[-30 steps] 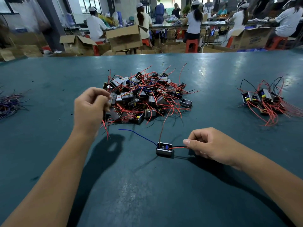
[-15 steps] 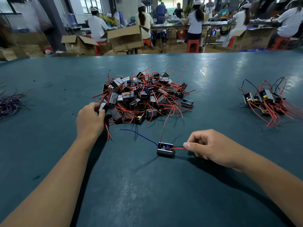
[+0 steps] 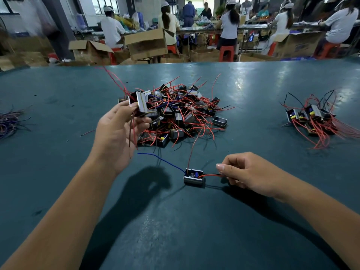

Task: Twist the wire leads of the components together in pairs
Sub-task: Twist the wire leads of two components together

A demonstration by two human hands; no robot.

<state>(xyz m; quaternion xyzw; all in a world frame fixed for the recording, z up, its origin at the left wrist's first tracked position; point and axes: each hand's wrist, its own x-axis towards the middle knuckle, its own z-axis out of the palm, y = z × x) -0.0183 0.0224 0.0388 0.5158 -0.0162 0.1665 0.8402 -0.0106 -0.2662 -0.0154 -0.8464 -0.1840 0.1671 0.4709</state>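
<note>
Two parts are in hand: the left hand [image 3: 116,133] pinches one part [image 3: 140,103] above the pile [image 3: 181,114] at frame centre; the right hand [image 3: 247,172] pinches the table part's [image 3: 193,176] leads [image 3: 209,175]. Next, probably, bringing leads together for twisting.

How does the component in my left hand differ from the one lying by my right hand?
The left hand holds its component lifted and tilted, while the table component lies flat. The held one's red leads dangle; the right hand pinches the other's red-and-black lead pair. Both are small boxes.
</note>
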